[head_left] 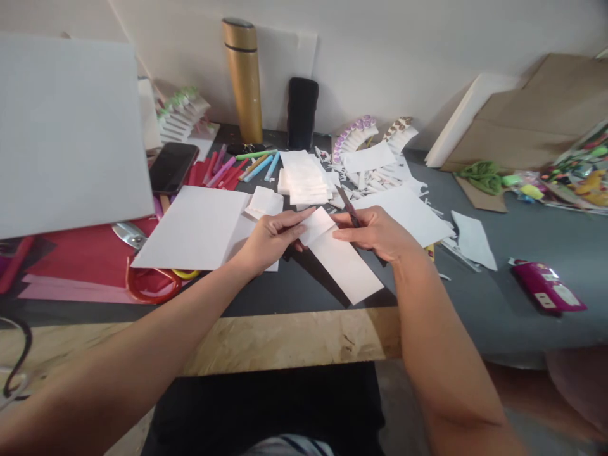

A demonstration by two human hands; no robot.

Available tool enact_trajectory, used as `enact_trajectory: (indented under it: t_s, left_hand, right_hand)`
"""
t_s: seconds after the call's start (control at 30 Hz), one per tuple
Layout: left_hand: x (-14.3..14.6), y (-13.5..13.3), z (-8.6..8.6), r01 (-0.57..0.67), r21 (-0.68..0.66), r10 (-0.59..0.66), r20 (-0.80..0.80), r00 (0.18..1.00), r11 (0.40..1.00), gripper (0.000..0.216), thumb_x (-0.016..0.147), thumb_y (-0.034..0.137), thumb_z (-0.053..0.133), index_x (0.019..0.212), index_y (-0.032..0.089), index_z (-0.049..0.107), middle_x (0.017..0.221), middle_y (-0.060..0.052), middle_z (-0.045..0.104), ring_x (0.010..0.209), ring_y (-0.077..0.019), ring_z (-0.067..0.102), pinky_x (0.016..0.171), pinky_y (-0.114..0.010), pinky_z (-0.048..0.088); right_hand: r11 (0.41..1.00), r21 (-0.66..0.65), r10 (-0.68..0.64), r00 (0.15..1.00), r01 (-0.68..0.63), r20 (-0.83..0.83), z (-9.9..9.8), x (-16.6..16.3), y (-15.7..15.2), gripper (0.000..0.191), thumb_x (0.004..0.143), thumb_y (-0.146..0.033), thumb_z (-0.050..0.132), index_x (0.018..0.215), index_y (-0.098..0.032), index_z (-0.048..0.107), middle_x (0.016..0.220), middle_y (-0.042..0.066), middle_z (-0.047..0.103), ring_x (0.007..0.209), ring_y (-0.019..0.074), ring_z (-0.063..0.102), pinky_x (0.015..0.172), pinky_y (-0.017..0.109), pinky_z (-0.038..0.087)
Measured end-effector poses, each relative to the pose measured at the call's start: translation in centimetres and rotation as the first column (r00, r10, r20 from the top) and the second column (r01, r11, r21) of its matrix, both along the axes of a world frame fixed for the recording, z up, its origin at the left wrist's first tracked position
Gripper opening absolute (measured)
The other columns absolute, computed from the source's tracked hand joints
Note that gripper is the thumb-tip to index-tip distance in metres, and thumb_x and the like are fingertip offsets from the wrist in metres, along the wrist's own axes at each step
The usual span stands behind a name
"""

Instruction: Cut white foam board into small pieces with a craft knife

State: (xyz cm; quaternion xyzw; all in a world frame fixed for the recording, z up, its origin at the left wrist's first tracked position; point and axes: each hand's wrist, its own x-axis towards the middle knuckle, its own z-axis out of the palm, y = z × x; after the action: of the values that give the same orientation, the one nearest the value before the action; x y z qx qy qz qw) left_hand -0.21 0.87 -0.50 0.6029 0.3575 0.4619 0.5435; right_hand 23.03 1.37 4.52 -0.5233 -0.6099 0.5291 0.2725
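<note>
A white paper strip (349,269), its upper end folded over, slants above the dark tabletop between my hands. My left hand (270,240) pinches the folded end between thumb and fingers. On the other side, my right hand (373,231) is closed at the strip's right edge, near the fold. It also holds a slim dark tool (350,206), which looks like a craft knife and sticks out past the fingers. Just beyond lies a stack of small white paper pieces (306,177). A small folded paper (265,202) rests beside my left hand.
White sheets (190,225) lie left, near red-handled scissors (154,285) and a phone (173,166). Coloured paper rolls (228,171), a gold flask (244,82) and a black phone-like object (303,114) stand or lie behind. Paper scraps (375,180) and a magenta packet (548,286) are right.
</note>
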Motion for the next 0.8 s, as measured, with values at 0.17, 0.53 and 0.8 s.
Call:
enact_trajectory:
  t_s: [0.17, 0.53, 0.8]
  left_hand:
    - [-0.1, 0.4, -0.6, -0.020, 0.044, 0.019, 0.024, 1.000, 0.999, 0.036, 0.087, 0.022, 0.070, 0.123, 0.024, 0.074, 0.105, -0.005, 0.073, 0.067, -0.0107, 0.063, 0.067, -0.027, 0.057]
    - [0.5, -0.5, 0.6, -0.035, -0.058, 0.036, 0.012, 0.999, 0.998, 0.044, 0.079, 0.028, 0.079, 0.122, 0.016, 0.074, 0.106, -0.008, 0.078, 0.066, -0.0143, 0.069, 0.068, -0.032, 0.061]
    - [0.8, -1.5, 1.7, 0.228, -0.348, -0.158, 0.219, 0.963, 0.909, 0.059, 0.088, 0.030, 0.069, 0.142, 0.009, 0.058, 0.067, -0.006, 0.073, 0.058, -0.0201, 0.071, 0.055, -0.030, 0.058]
  right_hand:
    - [0.999, 0.044, -0.012, 0.999, 0.014, -0.038, -0.4, -0.2, -0.1, 0.051, 0.070, -0.042, 0.084, 0.114, -0.017, 0.079, 0.056, -0.006, 0.044, 0.052, 0.0073, 0.030, 0.049, 0.024, 0.020]
    - [0.988, 0.102, -0.107, 0.992, 0.114, -0.070, -0.4, -0.7, 0.0, 0.033, 0.069, -0.040, 0.083, 0.088, -0.013, 0.079, 0.053, -0.006, 0.044, 0.050, 0.0068, 0.031, 0.049, 0.025, 0.020]
    - [0.953, -0.296, -0.090, 0.992, 0.059, -0.093, -1.1, 0.3, 1.1, 0.027, 0.064, -0.032, 0.086, 0.078, -0.014, 0.070, 0.048, -0.010, 0.032, 0.046, 0.0047, 0.021, 0.047, 0.024, 0.009]
